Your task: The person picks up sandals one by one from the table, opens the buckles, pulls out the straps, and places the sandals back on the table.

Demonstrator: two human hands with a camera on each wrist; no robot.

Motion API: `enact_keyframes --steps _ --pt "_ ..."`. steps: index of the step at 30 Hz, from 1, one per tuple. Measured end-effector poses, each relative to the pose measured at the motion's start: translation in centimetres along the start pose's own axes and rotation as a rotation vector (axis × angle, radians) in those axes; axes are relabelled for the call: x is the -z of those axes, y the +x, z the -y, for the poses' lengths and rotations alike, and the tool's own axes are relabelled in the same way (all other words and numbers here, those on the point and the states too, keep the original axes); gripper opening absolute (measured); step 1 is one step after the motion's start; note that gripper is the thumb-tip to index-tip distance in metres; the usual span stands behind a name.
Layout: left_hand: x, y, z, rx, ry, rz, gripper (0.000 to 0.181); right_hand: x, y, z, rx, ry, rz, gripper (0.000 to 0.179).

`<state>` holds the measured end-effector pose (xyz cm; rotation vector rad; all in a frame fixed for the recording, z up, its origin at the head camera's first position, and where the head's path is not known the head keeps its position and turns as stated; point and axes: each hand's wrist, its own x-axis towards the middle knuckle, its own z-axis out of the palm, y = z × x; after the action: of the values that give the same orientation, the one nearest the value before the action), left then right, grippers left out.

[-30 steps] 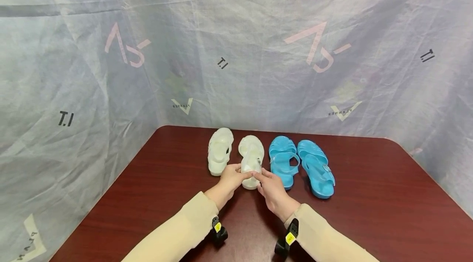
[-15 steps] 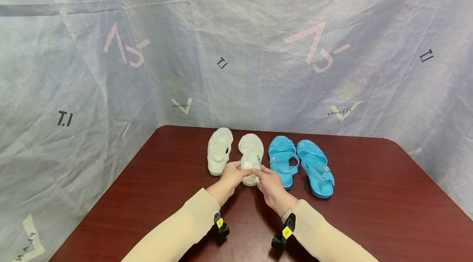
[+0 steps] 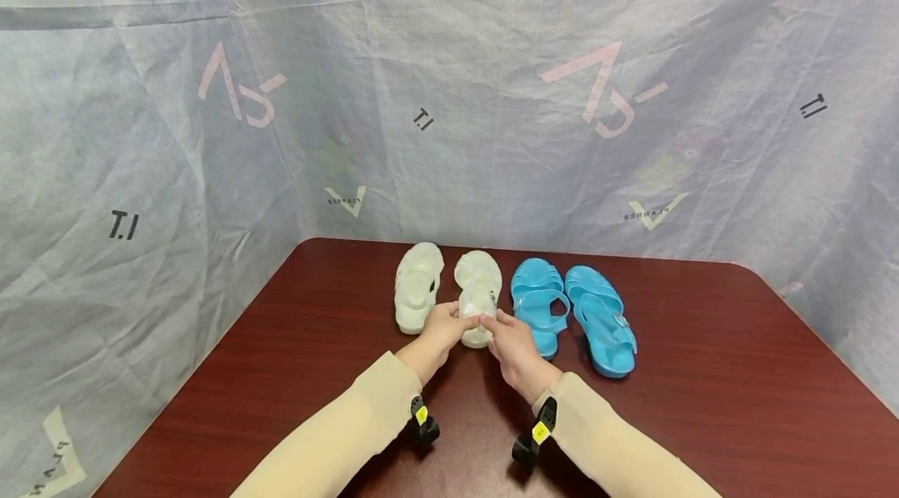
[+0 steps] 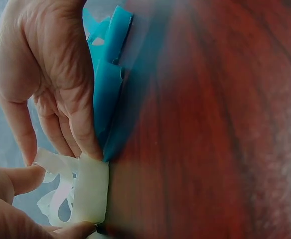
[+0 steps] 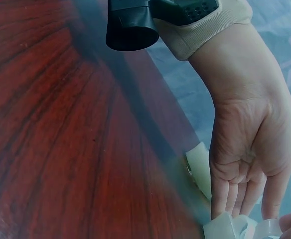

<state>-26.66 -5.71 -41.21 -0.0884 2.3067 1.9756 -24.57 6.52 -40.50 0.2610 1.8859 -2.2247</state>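
A white sandal (image 3: 479,275) lies on the table between my two hands, its heel towards me. My left hand (image 3: 441,332) grips its left side at the heel, thumb on the back strap. From the right side my right hand (image 3: 518,350) holds the same heel, the two thumb tips close together. In the left wrist view the sandal's sole (image 4: 92,189) sits on or very near the table, fingers at both sides. Its fellow, another white sandal (image 3: 418,287), stands just to the left, untouched.
Right of my hands lie two blue sandals, one nearer (image 3: 537,307) and one angled outward (image 3: 600,322). The dark red wooden table (image 3: 316,404) carries everything. A grey printed cloth (image 3: 449,92) hangs behind its far edge and at the sides.
Both hands have slid the held white sandal slightly forward, away from me, nearly level with its fellow. The other sandals have stayed put.
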Motion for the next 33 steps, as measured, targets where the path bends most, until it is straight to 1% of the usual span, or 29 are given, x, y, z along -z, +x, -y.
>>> enact_keyframes --steps 16,28,33 --pt "-0.1 0.6 0.3 0.038 0.02 -0.03 0.06 -0.2 0.7 0.0 0.004 0.015 -0.007 0.063" --pt "-0.2 1.2 0.4 0.031 0.015 -0.052 0.061 -0.5 1.5 0.0 0.007 0.002 -0.031 0.062" --pt "-0.2 1.4 0.3 0.03 0.008 -0.051 0.061 -0.4 1.5 0.2 0.013 -0.004 -0.037 0.063"
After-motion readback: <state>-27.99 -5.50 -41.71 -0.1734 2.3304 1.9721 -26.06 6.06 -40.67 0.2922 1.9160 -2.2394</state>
